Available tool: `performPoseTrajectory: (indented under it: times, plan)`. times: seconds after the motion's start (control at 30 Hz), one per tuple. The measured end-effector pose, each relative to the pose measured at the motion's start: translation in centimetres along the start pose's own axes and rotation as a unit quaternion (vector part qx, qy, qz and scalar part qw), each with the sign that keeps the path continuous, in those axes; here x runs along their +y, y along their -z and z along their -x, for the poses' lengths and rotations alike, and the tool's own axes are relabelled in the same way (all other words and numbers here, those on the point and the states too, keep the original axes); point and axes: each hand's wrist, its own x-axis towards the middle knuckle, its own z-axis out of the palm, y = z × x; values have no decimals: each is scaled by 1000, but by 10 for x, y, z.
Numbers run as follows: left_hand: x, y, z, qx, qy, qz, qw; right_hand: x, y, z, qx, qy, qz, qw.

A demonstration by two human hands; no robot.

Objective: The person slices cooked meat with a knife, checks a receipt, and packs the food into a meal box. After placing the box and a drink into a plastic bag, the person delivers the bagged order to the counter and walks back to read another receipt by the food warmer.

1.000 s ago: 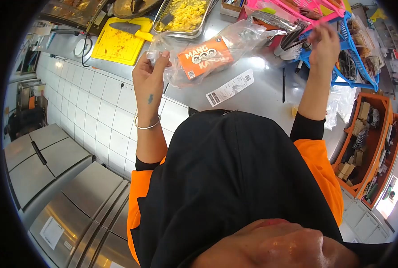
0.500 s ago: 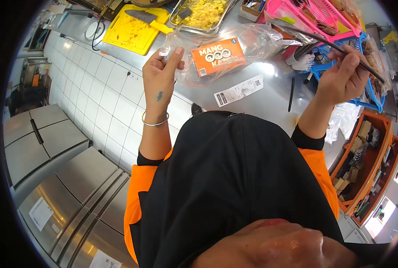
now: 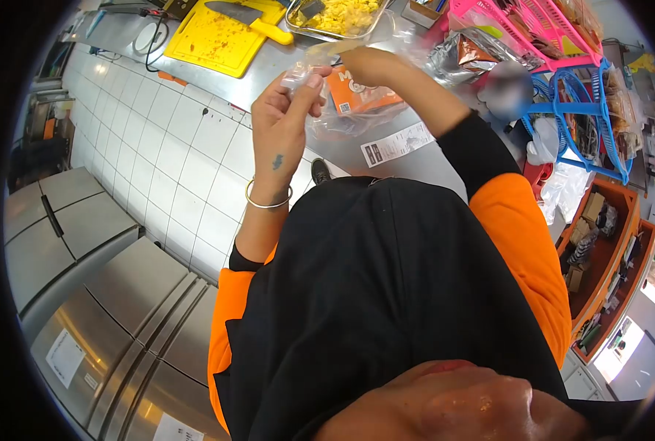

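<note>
My left hand (image 3: 287, 110) is closed on the edge of a clear plastic bag (image 3: 338, 126). Inside the bag lies an orange box with white print (image 3: 353, 97). My right hand (image 3: 368, 66) reaches across to the bag's opening, just above the box, with its fingers closed. A pale, blurred strip sticks out from its fingertips toward the left; I cannot make out what it is. My right forearm hides part of the bag. A printed paper slip (image 3: 397, 145) lies on the metal counter below the bag.
A yellow cutting board (image 3: 213, 44) with a knife (image 3: 233, 11) lies at the upper left. Beside it is a tray of yellow food (image 3: 342, 16). Pink (image 3: 555, 33) and blue baskets (image 3: 603, 140) stand at the right. Orange shelving (image 3: 607, 250) is beyond them.
My right hand has moved left from the baskets to the bag, and the dark sticks seen in it earlier no longer show there. My left hand still grips the bag.
</note>
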Motion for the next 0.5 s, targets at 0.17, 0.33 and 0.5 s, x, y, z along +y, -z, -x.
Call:
performPoseTrajectory:
  times: [0.17, 0.33, 0.5]
  plan:
    - [-6, 16, -5, 29, -27, 4, 999, -47, 151, 123, -92, 89, -403, 906]
    - [-9, 11, -7, 24, -20, 7, 999, -9, -4, 168, -2, -87, -98, 991]
    - [-12, 5, -4, 3, -22, 16, 1000, 11, -34, 187, 11, -31, 36, 999]
